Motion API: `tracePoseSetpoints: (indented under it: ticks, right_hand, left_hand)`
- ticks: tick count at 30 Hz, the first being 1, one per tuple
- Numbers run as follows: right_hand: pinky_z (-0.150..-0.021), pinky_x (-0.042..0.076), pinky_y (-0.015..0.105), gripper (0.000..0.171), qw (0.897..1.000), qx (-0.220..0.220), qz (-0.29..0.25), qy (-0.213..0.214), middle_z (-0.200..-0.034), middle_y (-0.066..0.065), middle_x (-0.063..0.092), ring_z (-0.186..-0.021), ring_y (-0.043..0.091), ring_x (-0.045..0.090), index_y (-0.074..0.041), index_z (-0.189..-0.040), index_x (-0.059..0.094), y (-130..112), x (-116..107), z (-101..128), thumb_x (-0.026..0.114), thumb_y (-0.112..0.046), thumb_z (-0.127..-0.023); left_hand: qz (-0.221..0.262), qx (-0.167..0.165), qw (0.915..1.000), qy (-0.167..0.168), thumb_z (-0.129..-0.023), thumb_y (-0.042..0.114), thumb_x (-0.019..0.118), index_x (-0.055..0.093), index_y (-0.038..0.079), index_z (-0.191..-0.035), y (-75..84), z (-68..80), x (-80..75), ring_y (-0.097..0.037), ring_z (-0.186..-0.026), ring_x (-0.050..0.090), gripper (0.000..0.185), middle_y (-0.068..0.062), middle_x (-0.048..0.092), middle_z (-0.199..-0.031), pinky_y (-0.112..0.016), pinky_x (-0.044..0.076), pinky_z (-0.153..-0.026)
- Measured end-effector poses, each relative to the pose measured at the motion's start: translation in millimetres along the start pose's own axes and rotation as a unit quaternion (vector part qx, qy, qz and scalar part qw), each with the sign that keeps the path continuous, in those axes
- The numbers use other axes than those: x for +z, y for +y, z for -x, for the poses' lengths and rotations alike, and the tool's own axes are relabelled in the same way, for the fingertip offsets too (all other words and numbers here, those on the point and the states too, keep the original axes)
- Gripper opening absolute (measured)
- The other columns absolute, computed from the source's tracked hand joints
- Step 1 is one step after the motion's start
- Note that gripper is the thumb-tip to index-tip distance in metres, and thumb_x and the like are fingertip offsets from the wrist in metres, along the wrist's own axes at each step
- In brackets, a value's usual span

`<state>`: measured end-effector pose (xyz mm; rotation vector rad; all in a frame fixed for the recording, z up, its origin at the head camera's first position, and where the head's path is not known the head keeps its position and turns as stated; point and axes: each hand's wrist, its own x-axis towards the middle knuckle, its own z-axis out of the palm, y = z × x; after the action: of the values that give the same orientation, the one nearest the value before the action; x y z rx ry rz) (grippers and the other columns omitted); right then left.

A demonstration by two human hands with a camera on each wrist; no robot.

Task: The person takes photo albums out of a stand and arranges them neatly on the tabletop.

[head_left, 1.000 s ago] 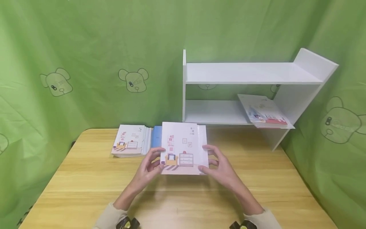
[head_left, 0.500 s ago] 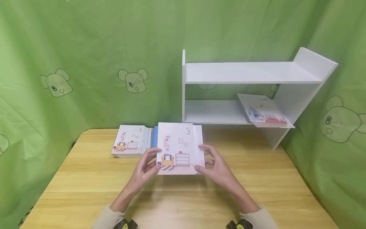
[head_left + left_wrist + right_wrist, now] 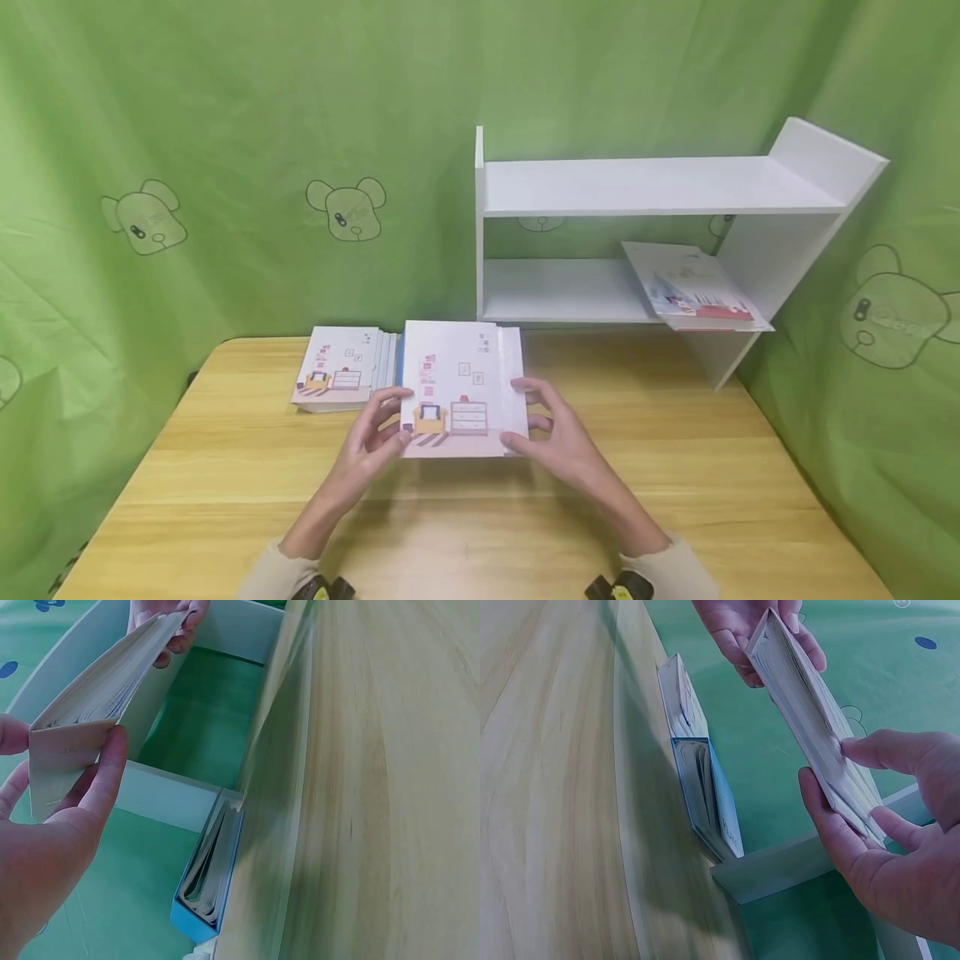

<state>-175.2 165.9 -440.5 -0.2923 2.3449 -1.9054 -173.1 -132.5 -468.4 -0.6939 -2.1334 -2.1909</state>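
Both hands hold a white paperback book (image 3: 450, 375) above the table, its cover printed with an armchair and a chest of drawers. My left hand (image 3: 369, 440) grips the left edge, thumb at the lower front. At the opposite edge, my right hand (image 3: 557, 435) pinches it near the lower corner. Page edges show along the book's bottom in both wrist views, and its cover flap sticks out in the left wrist view. Behind it stands a blue book (image 3: 724, 817), mostly hidden in the head view. Beside that is a similar illustrated book (image 3: 337, 367) among several thin ones.
A white two-tier shelf (image 3: 660, 185) stands at the back right. On its lower board, a book with a red and blue cover (image 3: 697, 292) lies tilted, jutting past the front edge. Green curtain (image 3: 240, 108) hangs around the wooden table (image 3: 465, 533).
The held book and both hands have drifted left, so more of the blue book is covered. The grip looks the same, and the shelf and other books stay put.
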Motion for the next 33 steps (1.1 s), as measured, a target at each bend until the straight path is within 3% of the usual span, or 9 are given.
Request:
tracePoseSetpoints:
  ticks: [14, 33]
  right_hand:
    - [-0.077, 0.064, 0.035, 0.076, 1.000, 0.009, -0.002, 0.003, -0.132, 0.019, 0.054, -0.105, 0.032, 0.069, -0.014, -0.148, 0.046, -2, 12, -4, 0.080, 0.006, -0.083]
    - [-0.075, 0.064, 0.033, 0.074, 1.000, -0.005, -0.005, -0.007, -0.127, 0.020, 0.054, -0.101, 0.030, 0.069, -0.011, -0.147, 0.047, 4, 27, -7, 0.080, 0.006, -0.082]
  left_hand:
    - [-0.019, -0.011, 0.9997, -0.007, -0.095, -0.003, 0.058, 0.042, 0.009, -0.145, 1.9, 2.5, -11.9, -0.036, -0.121, 0.059, 0.054, -0.024, 0.045, -0.145, -0.036, 0.059, -0.094]
    - [-0.025, -0.050, 0.9983, 0.016, -0.094, -0.004, 0.057, 0.043, 0.011, -0.144, -1.9, 16.3, -21.8, -0.040, -0.124, 0.057, 0.055, -0.025, 0.042, -0.148, -0.038, 0.060, -0.092]
